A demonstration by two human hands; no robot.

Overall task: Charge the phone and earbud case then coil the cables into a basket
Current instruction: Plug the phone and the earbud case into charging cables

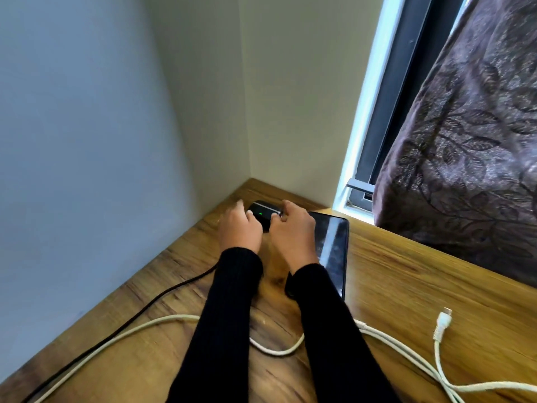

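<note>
Two hands | left hand [239,228], right hand [293,231] gripping earbud case [261,214] between

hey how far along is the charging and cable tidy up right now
Partly there. The earbud case shows a green light, so it looks powered, and both hands, left hand and right hand, are on it. The phone lies beside it, and a white cable's plug lies loose. No cables coiled; no basket in view.

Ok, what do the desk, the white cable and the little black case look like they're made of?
Desk: wood or wood-look laminate, by its brown grain. White cable: seemingly braided fabric, matte and faintly textured. Earbud case: probably glossy black plastic, with highlights and a green light.
</note>
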